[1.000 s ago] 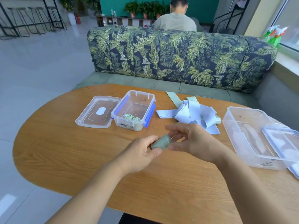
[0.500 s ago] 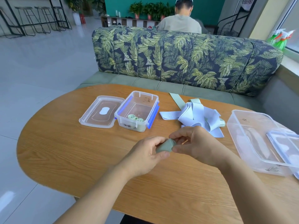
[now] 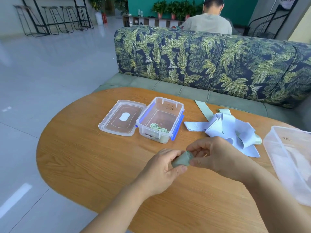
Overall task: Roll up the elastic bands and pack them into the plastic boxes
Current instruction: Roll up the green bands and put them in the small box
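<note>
Here, a tight grey-green roll (image 3: 181, 159), pinched between left hand (image 3: 161, 174) and right hand (image 3: 218, 158) just above the table (image 3: 84, 157). Beyond, open box (image 3: 175, 113) holding pale rolls (image 3: 159, 130), lid (image 3: 122, 117) alongside; loose bands (image 3: 225, 130) heaped right, near bigger box (image 3: 286, 157).

A café-style lounge is being shown.
A wooden table (image 3: 84, 157) is being flanked by a leaf-print sofa (image 3: 210, 64); bar stools (image 3: 55, 19) and potted plants (image 3: 171, 7) are being kept beyond.
</note>
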The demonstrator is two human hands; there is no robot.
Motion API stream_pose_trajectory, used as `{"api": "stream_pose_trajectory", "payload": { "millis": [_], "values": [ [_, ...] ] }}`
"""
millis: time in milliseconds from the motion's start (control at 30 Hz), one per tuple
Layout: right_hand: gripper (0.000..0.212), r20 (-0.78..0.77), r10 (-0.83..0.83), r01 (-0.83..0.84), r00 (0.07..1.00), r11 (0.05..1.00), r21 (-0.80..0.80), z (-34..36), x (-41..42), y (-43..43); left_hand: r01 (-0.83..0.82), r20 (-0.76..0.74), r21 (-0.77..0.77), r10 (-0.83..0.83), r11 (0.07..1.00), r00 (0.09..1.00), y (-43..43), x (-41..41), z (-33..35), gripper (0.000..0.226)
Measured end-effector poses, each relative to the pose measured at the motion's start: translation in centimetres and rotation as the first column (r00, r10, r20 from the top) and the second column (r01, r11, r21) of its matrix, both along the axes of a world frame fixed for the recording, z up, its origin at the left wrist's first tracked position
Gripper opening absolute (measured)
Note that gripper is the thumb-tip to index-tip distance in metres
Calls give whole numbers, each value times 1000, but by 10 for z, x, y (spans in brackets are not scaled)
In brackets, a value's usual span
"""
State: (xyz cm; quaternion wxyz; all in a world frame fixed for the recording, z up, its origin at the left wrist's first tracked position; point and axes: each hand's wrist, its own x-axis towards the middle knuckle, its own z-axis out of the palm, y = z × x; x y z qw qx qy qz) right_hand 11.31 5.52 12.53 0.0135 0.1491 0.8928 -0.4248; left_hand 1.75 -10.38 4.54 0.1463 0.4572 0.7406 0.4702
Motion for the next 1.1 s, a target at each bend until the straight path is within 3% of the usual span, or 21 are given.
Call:
{"api": "stream_pose_trajectory", "payload": {
  "millis": [200,300,433,567,767,1100],
  "values": [
    [12,-15,121,-119,993,988,103,13,-53,-7,-168,166,129,146,977,975,-15,-25,2,51],
    [14,-54,96,-86,994,982,168,28,-94,6,-298,288,163,244,941,926,-23,-42,0,61],
    [15,-64,143,-101,988,894,437,35,-161,28,-562,550,160,400,812,734,-29,-65,-4,40],
    [6,103,223,-241,969,776,584,17,-222,31,-666,709,59,438,744,553,-23,-82,-11,32],
    [26,287,338,-443,896,709,549,-12,-274,10,-724,748,-39,500,689,436,-11,-102,-17,28],
    [31,395,384,-539,835,715,444,-28,-276,2,-730,664,-107,595,675,453,4,-110,-14,43]
  ]
}}
